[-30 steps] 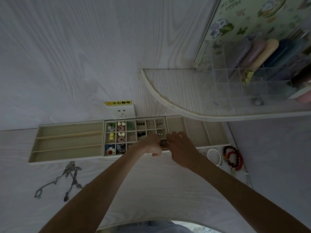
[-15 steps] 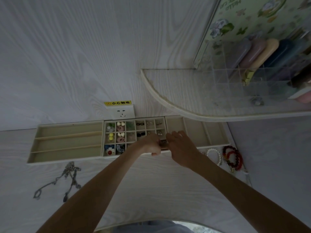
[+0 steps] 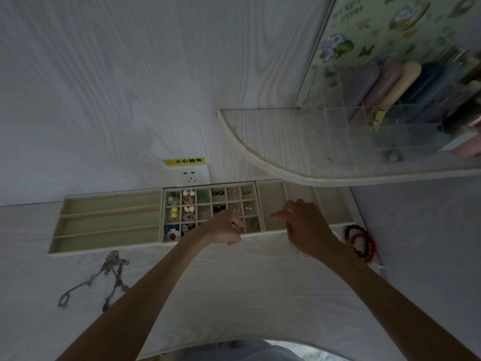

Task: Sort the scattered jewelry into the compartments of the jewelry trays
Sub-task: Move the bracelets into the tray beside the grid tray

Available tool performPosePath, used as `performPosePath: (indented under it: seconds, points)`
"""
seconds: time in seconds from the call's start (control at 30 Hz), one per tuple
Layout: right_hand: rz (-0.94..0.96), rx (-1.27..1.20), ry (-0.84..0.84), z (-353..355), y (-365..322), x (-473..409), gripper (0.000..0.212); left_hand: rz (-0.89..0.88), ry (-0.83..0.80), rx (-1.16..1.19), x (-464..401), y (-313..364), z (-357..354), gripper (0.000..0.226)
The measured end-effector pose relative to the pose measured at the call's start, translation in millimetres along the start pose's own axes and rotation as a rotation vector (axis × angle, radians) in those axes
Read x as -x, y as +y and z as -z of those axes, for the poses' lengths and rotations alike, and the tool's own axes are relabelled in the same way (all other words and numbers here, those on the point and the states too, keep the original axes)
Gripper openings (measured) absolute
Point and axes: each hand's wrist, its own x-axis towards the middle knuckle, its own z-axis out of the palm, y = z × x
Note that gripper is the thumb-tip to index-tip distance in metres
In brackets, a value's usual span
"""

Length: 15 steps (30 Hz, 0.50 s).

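Three beige jewelry trays stand in a row against the wall. The left tray [image 3: 78,250] has long empty slots. The middle grid tray [image 3: 210,198] holds earrings and small charms, with a small round piece [image 3: 253,221] in its front right cell. The right tray [image 3: 273,201] looks empty. My left hand [image 3: 225,229] hovers over the grid tray's front row with fingers curled, and I see nothing in them. My right hand [image 3: 304,225] is over the right tray's front edge, one finger pointing left, holding nothing. Dark chain necklaces [image 3: 112,274] lie at front left, red bead bracelets [image 3: 360,242] at right.
A wall socket [image 3: 191,177] with a yellow warning label sits behind the middle tray. A curved shelf [image 3: 260,162] overhangs the right tray and carries a clear acrylic organizer [image 3: 390,121]. A pearl bracelet [image 3: 335,234] peeks out beside my right wrist.
My hands, which met over a small dark piece at the grid tray's front right, have parted. The right hand moved right over the right tray, and the round piece shows in its cell.
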Motion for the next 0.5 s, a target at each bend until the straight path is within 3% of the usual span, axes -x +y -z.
performPosePath:
  seconds: [0.1, 0.23, 0.5]
  points:
    - [0.017, 0.013, -0.074, -6.0, -13.3, -2.5, 0.055, 0.019, -0.021, 0.029, -2.2, -0.8, -11.3, 0.055]
    - [0.016, 0.015, -0.109, -12.4, -23.1, -6.8, 0.056, 0.022, 0.009, 0.002, -3.9, 2.2, -20.8, 0.02]
    - [0.025, 0.06, -0.153, -13.7, -26.5, -9.6, 0.055, 0.065, 0.036, 0.024, -7.5, 6.2, -23.4, 0.032]
